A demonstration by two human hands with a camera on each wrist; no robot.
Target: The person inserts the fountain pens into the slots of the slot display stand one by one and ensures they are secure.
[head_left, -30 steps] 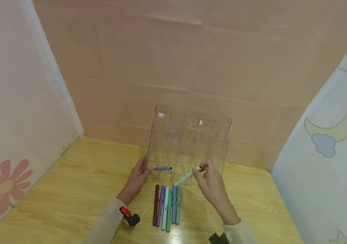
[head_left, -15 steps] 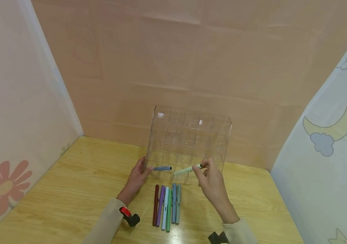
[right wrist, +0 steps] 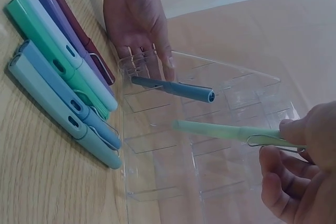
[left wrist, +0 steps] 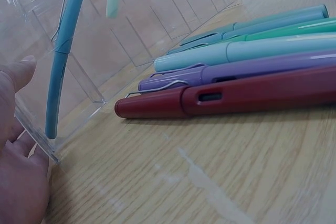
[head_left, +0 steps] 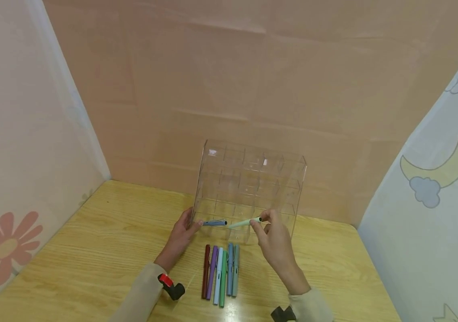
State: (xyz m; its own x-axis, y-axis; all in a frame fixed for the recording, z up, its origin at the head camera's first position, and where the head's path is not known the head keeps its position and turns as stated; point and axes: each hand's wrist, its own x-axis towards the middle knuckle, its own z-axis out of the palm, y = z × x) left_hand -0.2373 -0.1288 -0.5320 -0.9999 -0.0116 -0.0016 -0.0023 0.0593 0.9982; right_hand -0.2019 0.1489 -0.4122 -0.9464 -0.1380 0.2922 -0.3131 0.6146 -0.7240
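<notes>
A clear acrylic compartment rack (head_left: 249,174) stands tilted on the table. My left hand (head_left: 180,230) grips its lower left edge, thumb in front and fingers along the outside of the side wall. In a bottom-left compartment rests a blue pen (right wrist: 173,88), its capped end sticking out toward me. My right hand (head_left: 275,239) pinches a pale green pen (right wrist: 226,130) by its clip end between thumb and fingers. That pen's far tip points left, in front of the bottom row and close beside the blue one.
On the wooden table (head_left: 132,250) in front of the rack lie several capped pens side by side: dark red (head_left: 206,272), purple (head_left: 212,273), light blue (head_left: 218,276), green (head_left: 223,279), blue (head_left: 230,270) and grey-green (head_left: 235,270). A brown sheet (head_left: 229,80) hangs behind.
The pale green pen has swung from slanting down over the row of pens to nearly level before the rack's bottom row. My right hand has shifted slightly left; the left hand stays put.
</notes>
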